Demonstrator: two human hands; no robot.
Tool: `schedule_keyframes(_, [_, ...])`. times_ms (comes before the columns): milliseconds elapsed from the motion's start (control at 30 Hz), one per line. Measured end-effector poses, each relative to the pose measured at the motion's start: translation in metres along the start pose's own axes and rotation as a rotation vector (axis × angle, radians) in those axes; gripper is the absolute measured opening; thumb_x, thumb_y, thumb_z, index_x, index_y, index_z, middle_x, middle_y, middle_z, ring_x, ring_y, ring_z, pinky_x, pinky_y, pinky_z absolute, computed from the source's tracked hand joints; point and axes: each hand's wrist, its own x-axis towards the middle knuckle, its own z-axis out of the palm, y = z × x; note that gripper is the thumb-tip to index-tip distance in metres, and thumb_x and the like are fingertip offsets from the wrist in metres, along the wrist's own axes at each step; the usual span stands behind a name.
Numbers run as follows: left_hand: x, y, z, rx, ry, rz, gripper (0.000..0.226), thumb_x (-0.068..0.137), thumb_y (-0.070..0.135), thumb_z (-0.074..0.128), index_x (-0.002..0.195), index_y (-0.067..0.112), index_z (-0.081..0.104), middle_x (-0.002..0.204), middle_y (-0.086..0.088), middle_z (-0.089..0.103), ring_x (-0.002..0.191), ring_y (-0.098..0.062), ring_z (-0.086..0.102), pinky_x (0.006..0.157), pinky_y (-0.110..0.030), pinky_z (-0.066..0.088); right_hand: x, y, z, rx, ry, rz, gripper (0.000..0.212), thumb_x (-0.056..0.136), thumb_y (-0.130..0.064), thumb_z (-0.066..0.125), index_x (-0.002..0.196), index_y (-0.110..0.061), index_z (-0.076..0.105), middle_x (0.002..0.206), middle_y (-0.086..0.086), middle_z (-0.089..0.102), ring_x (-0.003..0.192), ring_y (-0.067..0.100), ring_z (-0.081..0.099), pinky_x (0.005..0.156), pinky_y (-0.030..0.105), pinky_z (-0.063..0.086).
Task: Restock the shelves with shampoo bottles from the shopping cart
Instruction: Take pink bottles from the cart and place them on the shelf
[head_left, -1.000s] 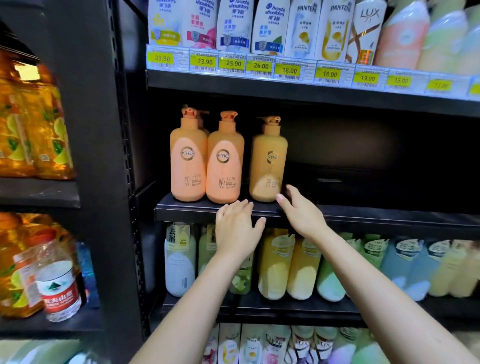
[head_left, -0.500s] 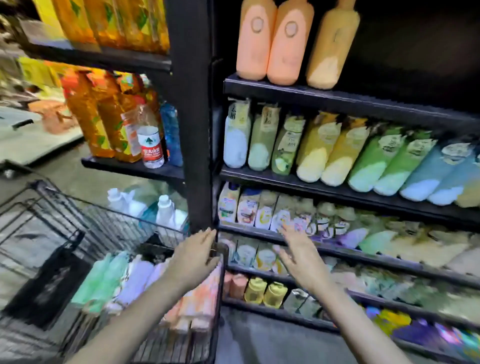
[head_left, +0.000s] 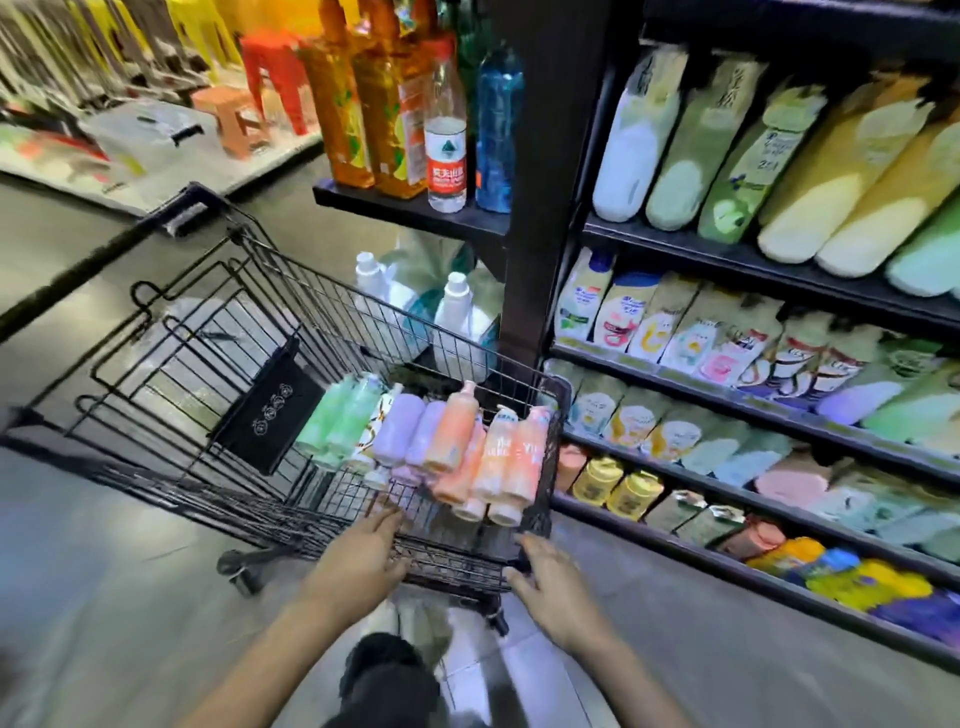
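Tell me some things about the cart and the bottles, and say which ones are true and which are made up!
1. The shopping cart has bottles lying in it. True.
2. The left hand is holding an orange bottle. False: it holds nothing, its fingers reach over the cart's near edge.
3. The orange bottles lie at the cart's end nearest the shelves. True.
4. The right hand is up on a shelf. False: it is down at the cart's near corner.
5. Green bottles are in the cart too. True.
6. The water bottle with the red label lies in the cart. False: it stands on a shelf.
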Motion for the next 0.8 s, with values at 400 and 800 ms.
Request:
schedule_keyframes(400, [0.107, -0.144, -0.051, -0.081, -0.142, -0.026, 0.056, 0.093, 0.036, 0.05, 0.141, 0.011, 0.036, 0.142, -0.008, 0.043, 0.13, -0.026, 0.042, 0.104, -0.031, 0.035, 0.126, -0.079, 0.029, 0.148, -0.046, 0.243, 0.05, 0.097, -0.035, 0.046, 0.143, -0.019, 0.036, 0.142, 0.005, 0.046, 0.127, 0.02, 0.047, 0.098, 0.027, 0.04])
schedule_keyframes(800, [0.218, -0.223, -0.037, -0.162, -0.357, -0.107, 0.062, 0.096, 0.041, 0.046, 0.148, 0.013, 0.027, 0.15, -0.005, 0.037, 0.135, -0.02, 0.039, 0.108, -0.029, 0.034, 0.268, -0.094, 0.077, 0.409, 0.084, 0.588, 0.075, 0.085, -0.052, 0.06, 0.139, -0.012, 0.027, 0.127, 0.012, 0.048, 0.115, 0.032, 0.053, 0.095, 0.041, 0.046])
